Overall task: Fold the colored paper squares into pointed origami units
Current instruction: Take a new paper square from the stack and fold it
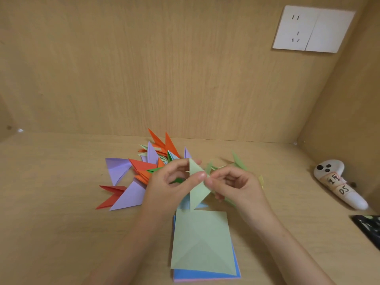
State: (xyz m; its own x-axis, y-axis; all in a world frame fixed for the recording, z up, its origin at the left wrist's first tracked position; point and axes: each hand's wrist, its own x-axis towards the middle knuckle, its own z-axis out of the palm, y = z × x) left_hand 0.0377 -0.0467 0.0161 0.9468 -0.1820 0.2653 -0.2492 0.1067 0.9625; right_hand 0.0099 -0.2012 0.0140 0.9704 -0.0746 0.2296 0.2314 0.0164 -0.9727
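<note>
My left hand [172, 186] and my right hand [236, 186] hold a pale green folded paper [198, 189] above the desk, its points up and down. Left thumb and fingers pinch its upper part; right thumb and forefinger pinch its right edge. Below lies a stack of flat paper squares [202, 243], pale green on top with crease lines, blue and pink under it. Behind the hands lies a pile of finished pointed units [144, 167] in orange, purple, red and green, with pale green units [238, 161] on the right.
A white handheld controller [339, 182] with taped labels lies at the right by the side wall. A dark object [368, 227] sits at the right edge. A white wall socket [312, 28] is on the back panel. The wooden desk [61, 202] is walled behind and right.
</note>
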